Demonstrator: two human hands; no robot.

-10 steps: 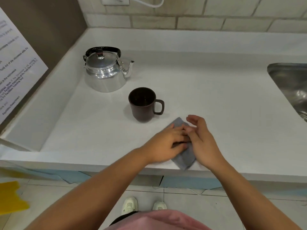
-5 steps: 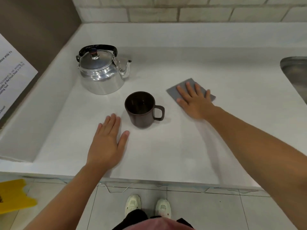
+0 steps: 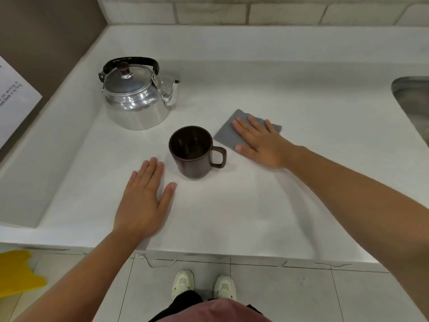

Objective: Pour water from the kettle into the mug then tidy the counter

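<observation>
A shiny metal kettle (image 3: 135, 101) with a black handle stands at the back left of the white counter (image 3: 232, 217), its spout pointing right. In front of it a dark brown mug (image 3: 191, 156) stands upright, handle to the right; I cannot tell whether it holds water. To the right of the mug lies a folded grey cloth (image 3: 227, 133). My right hand (image 3: 262, 142) lies flat on the cloth, fingers apart, covering its right half. My left hand (image 3: 144, 201) rests flat and open on the counter just left of the mug, not touching it.
A steel sink (image 3: 413, 101) is set into the counter at the far right. A printed sheet (image 3: 14, 98) hangs on the brown wall to the left. Tiled wall runs along the back. Below the counter edge are my shoes and a yellow object (image 3: 16, 275) on the floor.
A second ago both hands were on the cloth at the front edge. The right hand carried the cloth back, right of the mug; the left hand moved to the mug's left.
</observation>
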